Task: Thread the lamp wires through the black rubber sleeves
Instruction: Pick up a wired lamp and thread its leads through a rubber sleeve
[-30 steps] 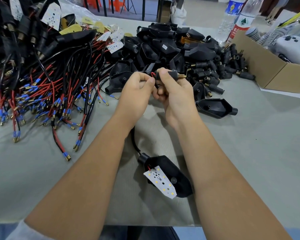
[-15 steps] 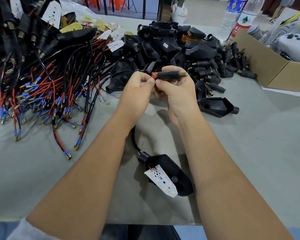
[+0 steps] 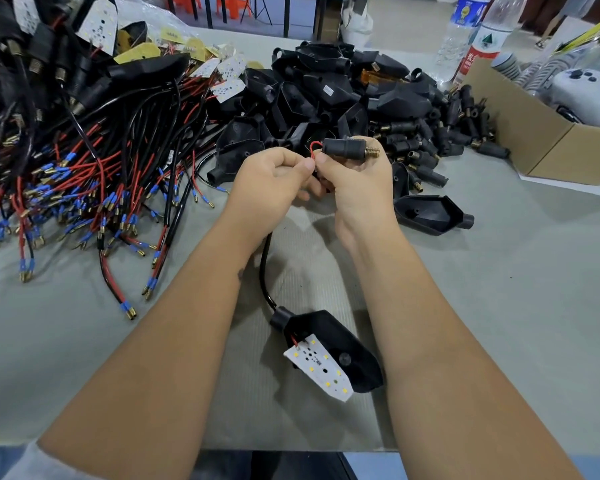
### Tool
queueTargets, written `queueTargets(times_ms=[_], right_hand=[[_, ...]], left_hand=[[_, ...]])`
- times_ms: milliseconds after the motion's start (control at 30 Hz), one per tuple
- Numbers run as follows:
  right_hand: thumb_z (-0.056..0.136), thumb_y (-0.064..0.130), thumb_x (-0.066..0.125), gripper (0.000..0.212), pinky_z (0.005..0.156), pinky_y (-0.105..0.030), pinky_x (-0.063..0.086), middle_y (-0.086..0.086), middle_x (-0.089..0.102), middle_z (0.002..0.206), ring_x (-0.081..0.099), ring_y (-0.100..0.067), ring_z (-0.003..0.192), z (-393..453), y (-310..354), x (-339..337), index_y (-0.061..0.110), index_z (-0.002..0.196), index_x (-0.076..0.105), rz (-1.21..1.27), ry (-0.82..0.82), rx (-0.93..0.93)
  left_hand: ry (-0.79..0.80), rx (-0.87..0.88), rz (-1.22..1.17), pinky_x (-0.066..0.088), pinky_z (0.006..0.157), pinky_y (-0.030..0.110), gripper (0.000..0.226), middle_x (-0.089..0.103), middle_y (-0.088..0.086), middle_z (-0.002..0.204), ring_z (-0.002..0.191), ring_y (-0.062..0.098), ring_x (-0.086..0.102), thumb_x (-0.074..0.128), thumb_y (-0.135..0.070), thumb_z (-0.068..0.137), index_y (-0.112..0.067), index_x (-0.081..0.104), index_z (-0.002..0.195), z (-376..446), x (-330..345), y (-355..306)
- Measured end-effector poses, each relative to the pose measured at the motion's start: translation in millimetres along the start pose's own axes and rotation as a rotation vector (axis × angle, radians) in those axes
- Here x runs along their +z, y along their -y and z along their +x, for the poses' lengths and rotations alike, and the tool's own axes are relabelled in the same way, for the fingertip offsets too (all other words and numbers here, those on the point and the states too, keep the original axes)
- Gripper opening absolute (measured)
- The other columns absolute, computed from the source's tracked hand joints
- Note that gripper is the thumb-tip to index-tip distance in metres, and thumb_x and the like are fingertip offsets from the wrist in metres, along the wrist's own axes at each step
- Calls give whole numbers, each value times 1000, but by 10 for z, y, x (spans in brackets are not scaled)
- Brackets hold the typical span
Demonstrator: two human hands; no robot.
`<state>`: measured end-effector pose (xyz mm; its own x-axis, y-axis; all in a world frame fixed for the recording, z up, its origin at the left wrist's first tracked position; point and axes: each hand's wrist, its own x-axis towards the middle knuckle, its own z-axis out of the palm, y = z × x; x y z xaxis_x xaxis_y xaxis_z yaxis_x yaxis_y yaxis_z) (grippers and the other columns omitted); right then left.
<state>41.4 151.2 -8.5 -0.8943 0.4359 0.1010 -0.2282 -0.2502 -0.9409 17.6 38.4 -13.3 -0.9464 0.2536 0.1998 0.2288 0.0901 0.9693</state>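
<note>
My right hand [image 3: 357, 181] grips a black rubber sleeve [image 3: 343, 147] with a brass threaded tip, held level above the table. A thin red wire [image 3: 313, 149] loops out of the sleeve's left end, and my left hand [image 3: 274, 183] pinches that wire at its fingertips. A black cable [image 3: 264, 268] runs down from my hands to a black lamp housing [image 3: 340, 344] lying on the table, with a white LED board [image 3: 321, 368] resting on it.
A big tangle of red and black wires with blue terminals [image 3: 84, 188] fills the left. Black housings [image 3: 329, 88] and loose sleeves [image 3: 440, 140] are heaped behind my hands. One housing [image 3: 430, 213] lies at the right, near a cardboard box [image 3: 541, 147] and bottles [image 3: 478, 39].
The sleeve has turned level and lifted slightly in my right hand. A red wire loop now shows at its left end, where my left fingers pinch it.
</note>
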Motion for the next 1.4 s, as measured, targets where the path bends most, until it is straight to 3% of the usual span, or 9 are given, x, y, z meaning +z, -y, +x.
queueTargets(times_ms=[133,233,533,800,967,1133,1400], right_hand=[[84,-10,68,28,60,-16,50,1,61,77,61,-6,68,2,3,14,12,91,52,15,-1,-8],[84,-9,68,28,60,-17,50,0,62,76,61,-7,67,7,-3,20,13,90,52,22,-2,-5],[85,-10,65,27,62,-20,50,-13,59,90,58,-18,78,29,12,19,7,99,49,22,-17,1],[86,-6,68,25,60,-19,48,-6,61,79,57,-12,68,37,13,5,4,102,53,26,-20,39],[85,-7,68,30,59,-18,47,-5,67,82,60,-10,68,32,5,8,-11,114,58,8,25,85],[83,-11,68,29,59,-17,49,-10,68,82,62,-11,68,14,5,-5,-14,110,60,16,14,101],[78,-12,72,35,59,-16,51,-6,69,77,66,-8,67,14,31,-10,-13,110,59,28,-72,51]], left_hand=[[22,24,-14,43,60,7,15,75,1,73,63,-1,64,59,-16,96,-9,67,84,18,-46,28],[44,33,-7,43,63,6,15,75,0,75,72,1,67,60,-16,95,-6,68,86,34,-75,45],[103,39,5,43,65,6,17,75,-5,72,73,-1,67,61,-16,95,-14,67,80,46,-105,48],[98,37,16,53,90,27,13,75,1,76,83,12,71,61,-15,94,-13,67,82,48,-99,90],[57,33,15,50,98,38,13,76,4,77,87,16,71,62,-14,93,-10,65,82,45,-83,109],[61,43,12,51,98,39,11,75,8,80,88,16,72,61,-11,93,-5,65,85,42,-83,107],[134,32,20,49,98,40,19,76,3,79,87,14,70,62,-18,92,-19,70,75,54,-113,105]])
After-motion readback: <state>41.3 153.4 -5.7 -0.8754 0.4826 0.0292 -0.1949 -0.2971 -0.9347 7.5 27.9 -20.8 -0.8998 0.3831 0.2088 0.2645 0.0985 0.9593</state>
